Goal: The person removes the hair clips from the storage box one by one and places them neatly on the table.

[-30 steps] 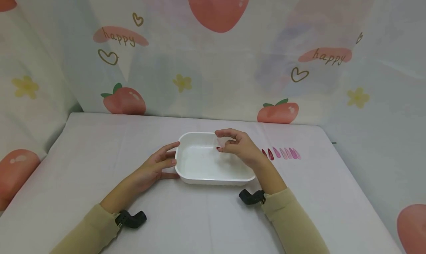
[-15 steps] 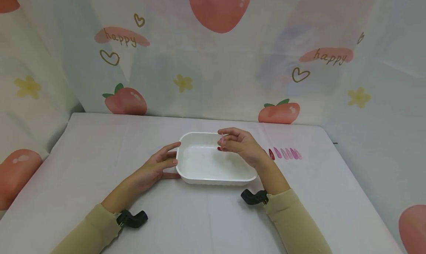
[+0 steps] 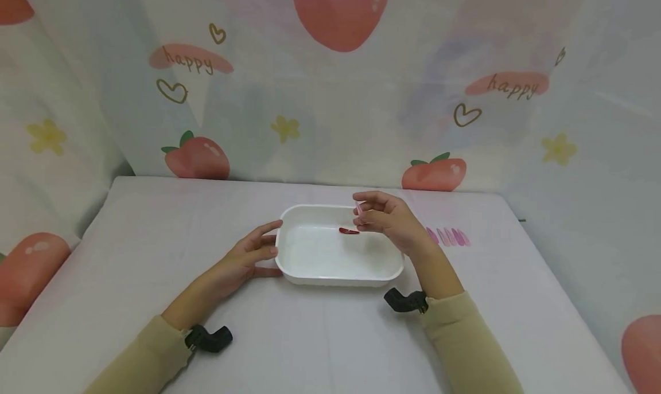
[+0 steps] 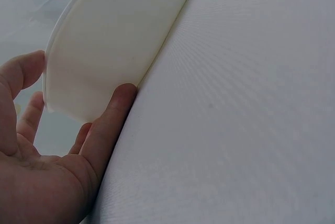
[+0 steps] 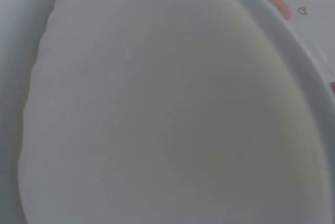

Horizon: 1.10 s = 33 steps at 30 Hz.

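A white rectangular tray (image 3: pixel 320 262) stands on the table. My left hand (image 3: pixel 240 262) rests against its left end with fingers spread; in the left wrist view, fingertips touch the rim and lower wall of the tray (image 4: pixel 99 51). Above the tray's back right corner, my right hand (image 3: pixel 389 219) pinches a slim pink piece, apparently a hair clip (image 3: pixel 359 209). Inside the tray lies a red hair clip (image 3: pixel 349 231), below the right fingertips. The tray's white surface (image 5: pixel 157 103) fills the right wrist view, where the right hand is out of sight.
Several pink and purple hair clips (image 3: pixel 454 237) lie in a row on the white tablecloth (image 3: pixel 289 342), right of the tray. A printed cloth backdrop (image 3: pixel 341 119) rises behind the table. Black cameras sit on both wrists, the right camera (image 3: pixel 405 300) near the tray's front right corner.
My right hand, still pinching the pink hair clip, has moved right and slightly up. More of the red hair clip in the tray now shows. The left hand stays at the tray's end.
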{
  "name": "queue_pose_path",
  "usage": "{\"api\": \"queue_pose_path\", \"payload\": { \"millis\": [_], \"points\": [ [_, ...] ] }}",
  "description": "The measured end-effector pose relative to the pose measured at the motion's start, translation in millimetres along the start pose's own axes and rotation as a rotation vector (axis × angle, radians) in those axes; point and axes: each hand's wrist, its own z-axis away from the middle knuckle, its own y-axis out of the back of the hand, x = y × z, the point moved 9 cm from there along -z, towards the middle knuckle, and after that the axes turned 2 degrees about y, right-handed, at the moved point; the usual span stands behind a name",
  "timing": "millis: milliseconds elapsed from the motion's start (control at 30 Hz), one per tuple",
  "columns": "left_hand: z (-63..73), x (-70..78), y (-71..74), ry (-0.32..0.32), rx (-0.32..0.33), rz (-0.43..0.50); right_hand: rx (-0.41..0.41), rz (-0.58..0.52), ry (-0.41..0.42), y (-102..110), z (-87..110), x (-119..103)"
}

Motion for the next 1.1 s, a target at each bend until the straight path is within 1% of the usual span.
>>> {"api": "queue_pose_path", "payload": {
  "millis": [100,233,333,500,700,833,967,1100],
  "points": [
    [-0.9,0.1,-0.3,-0.002,-0.001,-0.004,0.027,0.027,0.002,12.1,3.5,-4.8],
    [-0.6,-0.7,-0.1,0.003,0.004,-0.003,0.069,0.082,-0.014,31.4,13.0,-6.5],
    [-0.7,-0.8,0.4,0.007,0.01,0.001,0.082,0.131,-0.027,46.0,19.9,-7.5],
    [-0.9,0.7,-1.3,-0.003,0.009,-0.002,0.102,0.19,-0.02,72.0,32.8,-13.3],
    [-0.8,-0.8,-0.2,0.002,0.017,-0.001,0.154,0.286,-0.049,105.9,51.3,-18.2],
    [-0.4,0.2,-0.5,-0.002,0.015,0.001,0.205,0.334,-0.047,132.2,61.2,-22.2],
    [-0.1,1.5,-1.3,-0.007,0.01,0.001,0.225,0.372,-0.056,156.9,69.8,-21.3],
    [0.1,0.9,-1.1,-0.007,0.01,-0.008,0.234,0.471,-0.103,177.5,76.4,-14.2]
  ]
}}
